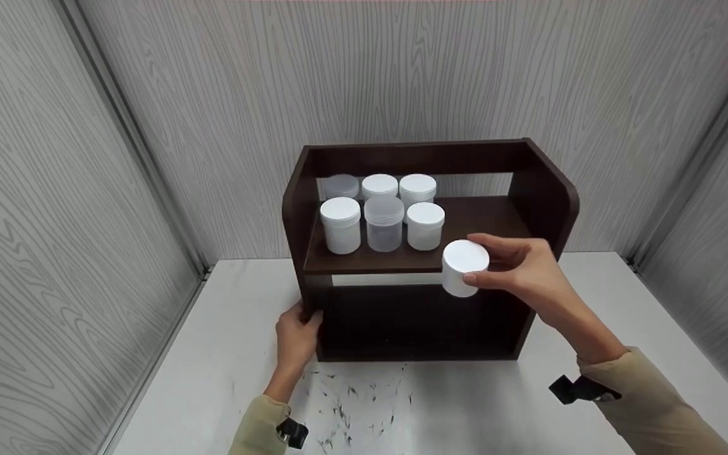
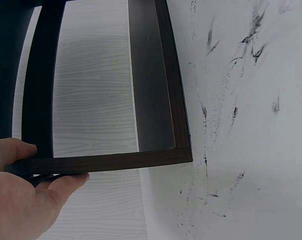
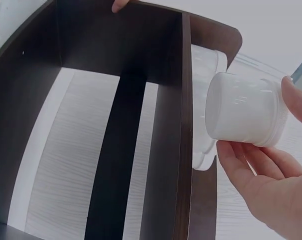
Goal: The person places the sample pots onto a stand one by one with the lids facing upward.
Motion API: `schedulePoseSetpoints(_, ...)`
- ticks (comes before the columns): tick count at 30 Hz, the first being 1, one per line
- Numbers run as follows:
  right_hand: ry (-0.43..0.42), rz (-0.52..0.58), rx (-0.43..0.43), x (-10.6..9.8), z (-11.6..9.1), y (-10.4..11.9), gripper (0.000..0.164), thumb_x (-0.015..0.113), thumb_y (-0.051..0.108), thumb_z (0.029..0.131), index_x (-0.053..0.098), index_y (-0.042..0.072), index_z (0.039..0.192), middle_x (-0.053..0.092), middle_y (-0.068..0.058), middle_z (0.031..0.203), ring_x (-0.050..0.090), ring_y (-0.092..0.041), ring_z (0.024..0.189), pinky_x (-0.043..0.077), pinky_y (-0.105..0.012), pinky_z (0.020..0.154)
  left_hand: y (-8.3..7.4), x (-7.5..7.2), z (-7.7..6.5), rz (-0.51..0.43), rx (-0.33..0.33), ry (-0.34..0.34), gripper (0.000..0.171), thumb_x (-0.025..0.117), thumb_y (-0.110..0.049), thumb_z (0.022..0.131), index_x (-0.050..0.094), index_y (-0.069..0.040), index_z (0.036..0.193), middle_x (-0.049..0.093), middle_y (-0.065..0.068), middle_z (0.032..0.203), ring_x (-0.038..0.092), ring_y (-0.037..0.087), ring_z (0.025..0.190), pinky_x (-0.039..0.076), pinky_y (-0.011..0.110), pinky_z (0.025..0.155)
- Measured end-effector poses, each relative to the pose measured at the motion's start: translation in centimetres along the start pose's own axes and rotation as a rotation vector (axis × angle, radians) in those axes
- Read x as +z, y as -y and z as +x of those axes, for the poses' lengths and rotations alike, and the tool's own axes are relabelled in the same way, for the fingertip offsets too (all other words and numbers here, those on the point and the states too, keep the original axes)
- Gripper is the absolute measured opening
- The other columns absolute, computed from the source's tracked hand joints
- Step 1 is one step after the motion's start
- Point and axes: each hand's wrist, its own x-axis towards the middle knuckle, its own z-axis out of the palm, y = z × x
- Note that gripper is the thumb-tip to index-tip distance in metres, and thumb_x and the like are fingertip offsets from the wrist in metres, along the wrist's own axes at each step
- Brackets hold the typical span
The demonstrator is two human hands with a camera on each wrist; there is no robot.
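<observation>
My right hand [image 1: 522,272] pinches a white lidded jar [image 1: 462,278] between thumb and fingers, in front of the upper shelf's right half. In the right wrist view the jar [image 3: 243,110] appears tilted, its base towards the shelf edge. My left hand [image 1: 297,335] grips the left side panel of a dark brown two-tier shelf unit [image 1: 418,151]. The left wrist view shows thumb and fingers on either side of that panel [image 2: 116,161]. Several plastic jars with screw lids stand in two rows on the upper tier, among them a white-lidded one [image 1: 425,227] and a clearer, greyish one [image 1: 384,224].
On the white table [image 1: 250,284] in front of the unit are dark scuff marks [image 1: 342,414]. Wood-grain panels [image 1: 263,76] rise behind and at both sides. The lower tier [image 1: 414,322] lies below the jars and has a low back board.
</observation>
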Motion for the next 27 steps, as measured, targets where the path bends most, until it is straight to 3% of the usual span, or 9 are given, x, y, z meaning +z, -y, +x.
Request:
schedulePoseSetpoints(9, -0.039, 0.032, 0.018, -0.9, 1.8, -0.1, 0.068, 0.092, 0.004, 0.08, 0.064, -0.003, 0.141, 0.076, -0.009, 0.119, 0.075, -0.017, 0.099, 0.06, -0.03, 0.085, 0.0, 0.0, 0.1, -0.016, -0.015, -0.002, 0.03, 0.065, -0.004, 0.1, 0.069, 0.012, 0.125, 0.073, 0.025, 0.115, 0.07, 0.036, 0.108, 0.056, 0.05, 0.092)
schedulePoseSetpoints(16, -0.059, 0.047, 0.039, -1.3, 3.1, -0.2, 0.065, 0.092, 0.008, 0.081, 0.066, 0.002, 0.14, 0.076, -0.006, 0.12, 0.073, -0.016, 0.103, 0.058, -0.028, 0.088, 0.0, 0.1, 0.1, -0.018, -0.014, 0.005, 0.036, 0.064, -0.003, 0.101, 0.064, 0.014, 0.133, 0.071, 0.028, 0.122, 0.069, 0.039, 0.115, 0.055, 0.052, 0.096)
schedulePoseSetpoints(27, 0.002, 0.041, 0.042, -2.4, 5.0, -1.1, 0.065, 0.09, 0.016, 0.086, 0.064, 0.005, 0.144, 0.075, -0.006, 0.123, 0.07, -0.016, 0.108, 0.052, -0.028, 0.099, -0.2, 0.1, -0.1, -0.014, -0.011, 0.0, 0.036, 0.064, -0.002, 0.1, 0.063, 0.014, 0.133, 0.07, 0.03, 0.123, 0.069, 0.039, 0.113, 0.055, 0.052, 0.095)
